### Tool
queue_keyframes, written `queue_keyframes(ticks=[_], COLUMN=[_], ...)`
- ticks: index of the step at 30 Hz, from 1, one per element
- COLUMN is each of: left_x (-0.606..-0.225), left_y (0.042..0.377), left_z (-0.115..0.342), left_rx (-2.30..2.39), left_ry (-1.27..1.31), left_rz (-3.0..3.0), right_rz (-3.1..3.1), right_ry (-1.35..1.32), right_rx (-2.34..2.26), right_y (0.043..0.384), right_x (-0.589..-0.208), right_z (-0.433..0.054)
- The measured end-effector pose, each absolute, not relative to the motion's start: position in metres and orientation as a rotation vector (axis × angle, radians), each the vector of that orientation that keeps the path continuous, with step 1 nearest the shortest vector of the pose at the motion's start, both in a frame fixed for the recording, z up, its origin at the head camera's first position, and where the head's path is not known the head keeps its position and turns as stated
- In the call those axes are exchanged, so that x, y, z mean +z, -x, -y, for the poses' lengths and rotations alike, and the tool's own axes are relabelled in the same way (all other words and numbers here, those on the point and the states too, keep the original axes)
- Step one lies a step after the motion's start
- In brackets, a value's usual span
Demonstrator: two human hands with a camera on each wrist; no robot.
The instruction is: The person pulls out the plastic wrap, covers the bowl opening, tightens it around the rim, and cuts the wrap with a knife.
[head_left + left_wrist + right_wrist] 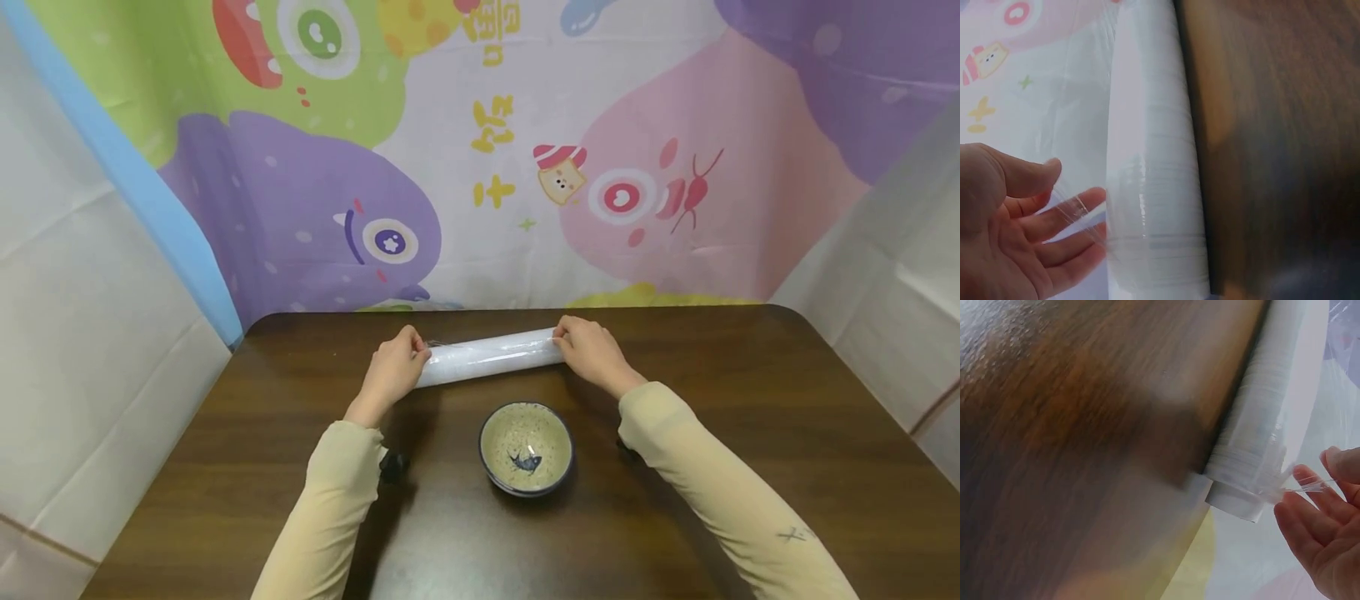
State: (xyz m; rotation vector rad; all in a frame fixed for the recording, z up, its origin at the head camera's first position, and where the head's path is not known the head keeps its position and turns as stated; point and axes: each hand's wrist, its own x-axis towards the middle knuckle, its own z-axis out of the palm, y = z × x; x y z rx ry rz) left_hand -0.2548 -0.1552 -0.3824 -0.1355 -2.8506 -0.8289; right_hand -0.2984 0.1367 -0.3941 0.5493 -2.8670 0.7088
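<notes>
A white roll of cling film [491, 357] lies slantwise on the table beyond the bowl, its right end farther back. My left hand [393, 367] is at its left end. In the left wrist view, thumb and forefinger pinch a thin edge of clear film [1075, 209] pulled off the roll, with the other fingers spread. At the other end, my right hand [592, 354] pinches the film as well; the right wrist view shows a gathered clear strip [1313, 486] between thumb and forefinger. The cardboard core [1235, 501] pokes out at that end.
A speckled bowl [517, 429] with a dark rim and a blue fish inside stands upright nearer me, between the forearms. The dark wooden table [247, 467] ends just beyond the roll, where a cartoon-printed curtain [480, 242] hangs.
</notes>
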Motion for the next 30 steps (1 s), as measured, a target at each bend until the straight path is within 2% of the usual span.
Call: queue_keyframes(ticks=[19,30], left_x=[-0.392,-0.388], left_y=[0.25,0.248], left_z=[0.126,0.123], left_rx=[-1.122,-1.14], left_ry=[0.447,0.565], left_rz=[2.759,2.788], right_rz=[2.922,2.884], right_ry=[-0.472,-0.527], right_rx=[0.776,0.835], right_y=[0.256,0.242], right_x=[-0.383,-0.382], right_z=[-0.186,-0.193])
